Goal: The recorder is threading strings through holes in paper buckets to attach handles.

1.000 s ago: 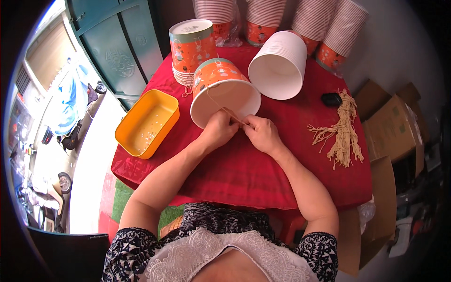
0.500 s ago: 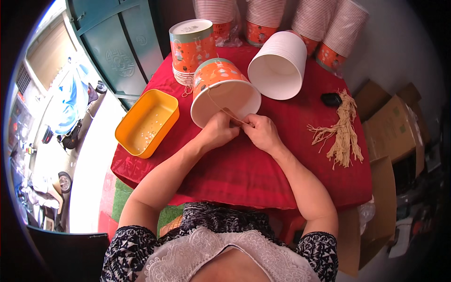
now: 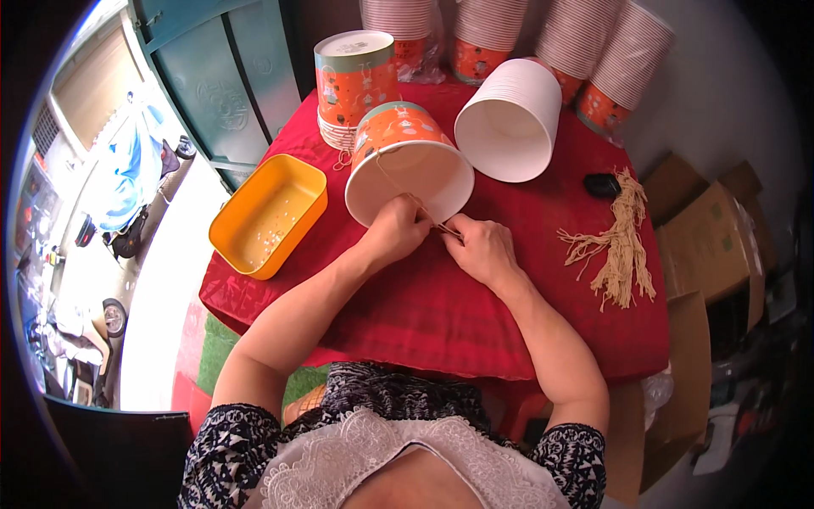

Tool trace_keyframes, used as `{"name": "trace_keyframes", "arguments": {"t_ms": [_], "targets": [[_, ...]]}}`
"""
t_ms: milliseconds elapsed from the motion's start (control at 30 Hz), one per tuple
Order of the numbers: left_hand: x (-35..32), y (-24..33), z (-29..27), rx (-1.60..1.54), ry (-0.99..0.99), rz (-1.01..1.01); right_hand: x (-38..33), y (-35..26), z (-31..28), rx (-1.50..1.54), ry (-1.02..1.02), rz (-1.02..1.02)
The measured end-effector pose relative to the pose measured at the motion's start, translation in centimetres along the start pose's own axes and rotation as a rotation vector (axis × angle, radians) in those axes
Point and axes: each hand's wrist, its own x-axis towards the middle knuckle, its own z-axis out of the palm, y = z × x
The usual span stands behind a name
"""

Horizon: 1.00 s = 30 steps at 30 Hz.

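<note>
An orange paper bucket (image 3: 405, 127) lies on its side, its white mouth toward me. Across that mouth runs a thin tan string (image 3: 390, 176), which comes from the bucket's upper rim down to my fingers. My left hand (image 3: 397, 227) is closed on the string at the lower rim. Just right of it, my right hand (image 3: 483, 246) pinches the string too, its fingertips close to the left ones. The fingertips partly hide the string's end. To the right on the red cloth lies a bundle of tan strings (image 3: 623, 242), beside a small black object (image 3: 601, 185).
A yellow tray (image 3: 297, 216) with small white bits stands at the left. Behind the bucket are an upside-down orange bucket stack (image 3: 356, 85) and a white bucket stack (image 3: 509, 119) on its side. More wrapped stacks line the back. Cardboard boxes (image 3: 708, 237) stand right of the red-covered table (image 3: 424, 318).
My right hand has turned slightly, and its fingers have shifted along the string. The left hand stays at the rim. The whole view has shifted a little.
</note>
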Motion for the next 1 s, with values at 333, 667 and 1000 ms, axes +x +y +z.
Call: {"name": "trace_keyframes", "arguments": {"t_ms": [333,667,1000], "targets": [[-0.2,0.8,-0.2,0.059,-0.009,-0.112,-0.5,0.2,0.1,-0.041,0.057,-0.082],[0.0,-0.6,0.5,0.139,0.091,-0.11,-0.4,1.2,0.3,-0.008,0.042,-0.202],[-0.2,1.0,-1.1,0.076,0.055,-0.186,0.0,-0.1,-1.4,0.193,0.022,0.045]]}}
